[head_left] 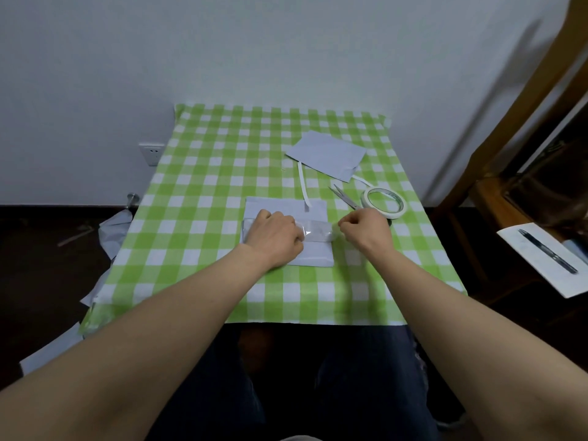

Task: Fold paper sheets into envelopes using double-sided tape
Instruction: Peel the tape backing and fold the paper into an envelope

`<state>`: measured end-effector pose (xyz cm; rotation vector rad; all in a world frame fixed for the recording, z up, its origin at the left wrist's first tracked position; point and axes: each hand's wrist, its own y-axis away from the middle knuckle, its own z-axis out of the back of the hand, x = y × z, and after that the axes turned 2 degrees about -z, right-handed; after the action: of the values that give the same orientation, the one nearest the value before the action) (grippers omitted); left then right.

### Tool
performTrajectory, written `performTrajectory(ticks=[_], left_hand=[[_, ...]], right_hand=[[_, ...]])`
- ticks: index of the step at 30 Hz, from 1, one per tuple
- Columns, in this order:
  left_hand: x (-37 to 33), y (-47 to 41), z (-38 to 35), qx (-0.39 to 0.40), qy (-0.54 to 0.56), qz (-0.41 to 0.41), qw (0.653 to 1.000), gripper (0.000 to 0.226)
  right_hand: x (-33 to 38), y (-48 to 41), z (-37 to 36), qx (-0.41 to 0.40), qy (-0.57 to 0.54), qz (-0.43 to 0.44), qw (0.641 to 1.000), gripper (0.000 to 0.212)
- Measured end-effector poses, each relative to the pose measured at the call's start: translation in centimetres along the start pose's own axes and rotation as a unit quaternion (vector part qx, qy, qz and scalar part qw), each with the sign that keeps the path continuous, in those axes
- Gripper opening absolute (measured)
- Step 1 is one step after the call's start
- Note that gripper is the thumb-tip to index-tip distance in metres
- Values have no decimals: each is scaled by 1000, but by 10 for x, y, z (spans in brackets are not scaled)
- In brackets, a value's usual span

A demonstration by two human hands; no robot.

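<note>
A stack of pale paper sheets lies on the checked tablecloth in front of me, with a band of clear film across its middle. My left hand rests on the stack, its fingers curled onto the film. Just off the stack's right edge, my right hand pinches thumb and fingers together at the film's right end. A folded paper envelope lies farther back on the right. The roll of double-sided tape sits beyond my right hand.
Scissors lie between the stack and the tape roll. White backing strips trail from the envelope toward the stack. Loose sheets hang off the table's left side. A sheet with a pen lies at the right.
</note>
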<state>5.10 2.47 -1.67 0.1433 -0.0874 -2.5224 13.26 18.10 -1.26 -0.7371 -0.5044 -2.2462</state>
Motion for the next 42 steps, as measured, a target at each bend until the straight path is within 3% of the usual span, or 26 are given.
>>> performTrajectory(ticks=[4, 8, 10, 13, 17, 19, 22, 25, 27, 29, 32, 34, 37, 42], left_hand=[[1, 0, 0, -29, -9, -8, 1000, 29], [6, -4, 5, -53, -17, -14, 998, 26], [10, -8, 8, -60, -14, -16, 998, 25], [15, -13, 8, -71, 4, -20, 997, 23], [21, -20, 7, -94, 23, -20, 995, 20], [24, -22, 7, -97, 37, -16, 994, 19], [25, -26, 8, -105, 60, -10, 993, 18], [26, -29, 11, -110, 87, 1, 990, 16], [27, -31, 12, -110, 96, 8, 989, 14], [27, -32, 11, -108, 102, 13, 989, 13], [24, -36, 14, -103, 109, 21, 988, 12], [25, -40, 17, -105, 116, 27, 987, 12], [26, -46, 21, -100, 130, 36, 986, 12], [29, -52, 22, -92, 144, 44, 984, 14]], right_hand=[[17, -17, -6, 4, 7, 21, 1000, 15], [38, -35, -21, 43, 70, 38, 996, 50], [44, -42, -28, 53, 126, 47, 990, 58], [48, -52, -33, 29, 165, 85, 982, 31], [45, -71, -16, -108, 52, 73, 990, 17], [38, -85, -8, -74, 69, 41, 994, 20], [29, -89, -1, 18, 81, 15, 996, 60], [25, -82, 5, -69, -45, 17, 996, 41], [24, -78, 11, -83, -92, -21, 992, 25], [22, -76, 12, -54, -82, -20, 995, 26], [24, -67, 15, 3, -139, 11, 990, 46], [26, -64, 17, 93, -215, 23, 972, 46], [20, -61, 12, 197, -207, 17, 958, 42], [9, -57, 4, 169, -215, -20, 962, 19]])
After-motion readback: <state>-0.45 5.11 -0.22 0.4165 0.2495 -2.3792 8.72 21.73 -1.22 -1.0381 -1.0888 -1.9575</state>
